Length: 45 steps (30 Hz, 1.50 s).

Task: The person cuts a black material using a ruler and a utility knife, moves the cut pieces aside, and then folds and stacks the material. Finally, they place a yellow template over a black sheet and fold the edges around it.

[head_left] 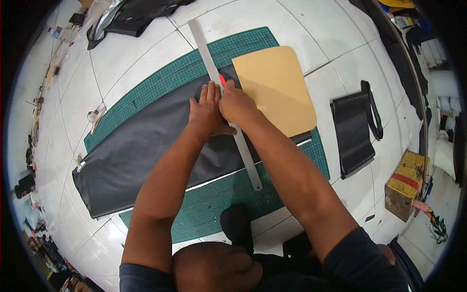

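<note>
My left hand (209, 112) lies flat with fingers stretched out, pressing a long metal ruler (245, 155) down on black sheet material (146, 146). Right beside it, my right hand (237, 103) is closed around a red-handled cutter (222, 81) held along the ruler's edge. Its blade is too small to make out. A tan board with rounded corners (277, 87) rests on the black material, just right of the ruler. Under all of these lies a green cutting mat (194, 219).
Metal clips (95, 118) sit at the left edge of the mat and material. A folded black piece with a strap (353, 134) lies on the tiled floor to the right, near a yellow box (405, 182). More black material (141, 17) lies at the top left.
</note>
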Tool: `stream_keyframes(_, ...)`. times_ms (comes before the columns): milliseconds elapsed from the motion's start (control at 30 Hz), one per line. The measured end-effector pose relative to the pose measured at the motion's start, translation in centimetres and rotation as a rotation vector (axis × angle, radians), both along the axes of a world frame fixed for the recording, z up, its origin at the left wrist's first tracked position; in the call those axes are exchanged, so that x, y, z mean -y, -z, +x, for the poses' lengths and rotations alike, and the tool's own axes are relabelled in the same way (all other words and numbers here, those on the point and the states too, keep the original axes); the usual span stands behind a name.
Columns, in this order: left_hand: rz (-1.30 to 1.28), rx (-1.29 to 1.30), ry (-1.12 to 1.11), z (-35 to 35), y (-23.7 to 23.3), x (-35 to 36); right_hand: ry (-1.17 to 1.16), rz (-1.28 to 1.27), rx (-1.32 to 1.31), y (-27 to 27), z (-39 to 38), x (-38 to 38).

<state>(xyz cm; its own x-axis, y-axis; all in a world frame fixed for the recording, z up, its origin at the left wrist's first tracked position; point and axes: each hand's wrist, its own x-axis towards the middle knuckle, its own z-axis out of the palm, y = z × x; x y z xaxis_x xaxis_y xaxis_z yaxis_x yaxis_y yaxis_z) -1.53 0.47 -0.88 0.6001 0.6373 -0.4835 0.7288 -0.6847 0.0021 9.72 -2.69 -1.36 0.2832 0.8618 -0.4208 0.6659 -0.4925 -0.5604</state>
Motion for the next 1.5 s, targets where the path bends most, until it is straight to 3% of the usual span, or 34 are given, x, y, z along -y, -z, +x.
stream_keyframes(100,0.005,0.011,-0.002,0.2,-0.1,-0.3,-0.035,-0.018,-0.007,-0.6,0.3,1.0)
stream_keyframes(267,0.023,0.011,-0.014,0.1,0.3,0.0,-0.102,-0.072,-0.026,-1.9,0.0,9.2)
stream_keyframes(667,-0.019,0.022,-0.064,0.2,-0.4,0.2,-0.081,-0.524,-0.096,-5.6,-2.0,27.9)
stream_keyframes(867,-0.039,0.023,-0.071,0.3,-0.5,0.2,-0.080,-0.407,-0.052,-6.4,-1.0,29.9)
stream_keyframes(967,-0.047,0.046,-0.076,-0.1,0.0,0.2,0.104,-0.231,-0.084,-8.9,0.1,29.8)
stream_keyframes(1067,-0.056,0.056,-0.077,0.2,-0.2,0.3,0.840,0.162,-0.764,-2.9,1.5,28.1)
stream_keyframes(1167,-0.055,0.067,-0.081,0.0,-0.3,0.0,1.302,0.326,-0.871,0.1,2.9,23.5)
stream_keyframes(1300,-0.051,0.057,-0.070,0.0,-0.1,0.2,1.435,0.401,-0.728,1.7,2.4,20.7)
stream_keyframes(1500,-0.059,0.059,-0.080,0.0,-0.3,0.2,1.598,0.482,-0.754,0.9,1.4,18.9)
